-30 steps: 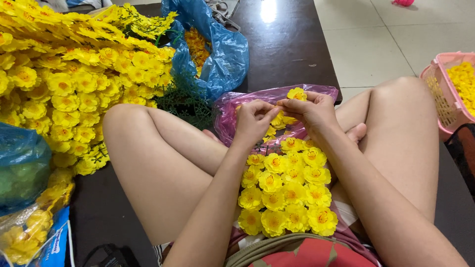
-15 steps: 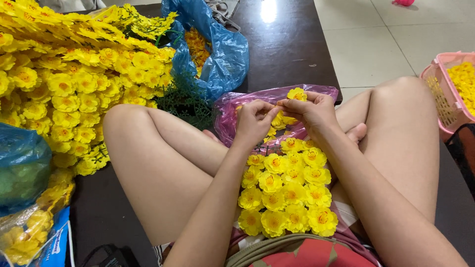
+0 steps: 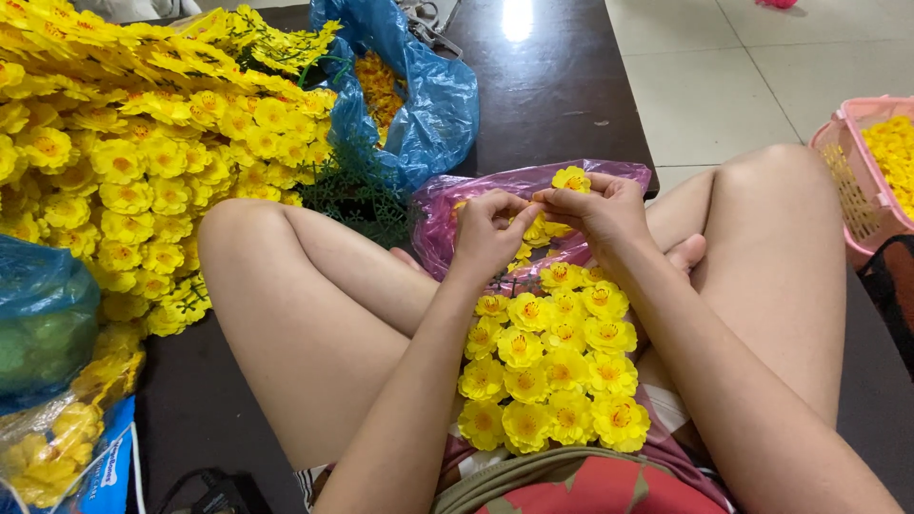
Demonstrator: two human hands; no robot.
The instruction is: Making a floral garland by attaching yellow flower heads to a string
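Note:
I sit cross-legged with a row of finished yellow fabric flowers (image 3: 547, 366) lying in my lap. My left hand (image 3: 487, 233) and my right hand (image 3: 602, 211) meet over a pink plastic bag (image 3: 447, 205) of loose yellow petals. Both hands pinch the same small yellow flower piece (image 3: 538, 202) between their fingertips. Another yellow flower (image 3: 571, 178) sits just above my right hand's fingers.
A big heap of yellow flower stems (image 3: 124, 143) fills the left side. A blue plastic bag (image 3: 428, 95) holds more orange-yellow petals. A pink basket (image 3: 862, 176) of yellow flowers stands at the right edge. Green stems (image 3: 357, 195) lie near my left knee. Another blue bag (image 3: 43, 324) is at lower left.

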